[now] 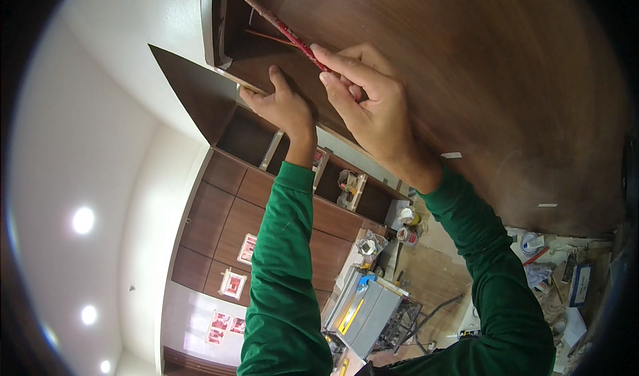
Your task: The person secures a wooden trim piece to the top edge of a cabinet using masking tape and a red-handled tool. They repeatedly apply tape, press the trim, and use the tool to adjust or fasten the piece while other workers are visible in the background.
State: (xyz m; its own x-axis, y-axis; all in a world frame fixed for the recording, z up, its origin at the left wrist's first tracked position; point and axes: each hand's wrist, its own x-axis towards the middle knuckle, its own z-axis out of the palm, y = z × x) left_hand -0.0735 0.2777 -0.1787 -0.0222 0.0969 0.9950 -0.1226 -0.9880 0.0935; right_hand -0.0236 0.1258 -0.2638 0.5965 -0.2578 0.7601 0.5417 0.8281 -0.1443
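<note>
My right hand (pixel 373 100) pinches a thin red stick (pixel 283 28) between thumb and fingertips. The stick slants up to the left, and its outer part is stained brown; its far end is at the picture's top edge, so I cannot tell whether it carries bristles. Below and left of it, my left hand (pixel 286 106) grips the pale edge of a brown wooden panel (pixel 256 76), thumb on its face and fingers at the edge. Behind the stick, a narrow recess (pixel 243 16) opens beside a large brown wood surface (pixel 479 83).
An open brown door (pixel 183 86) juts out at left. Below are wall cabinets (pixel 223 199) with open compartments. A grey table saw (pixel 369 313) stands on the floor, paint cans (pixel 407 235) near it. Tools and rubbish (pixel 559 283) lie at lower right.
</note>
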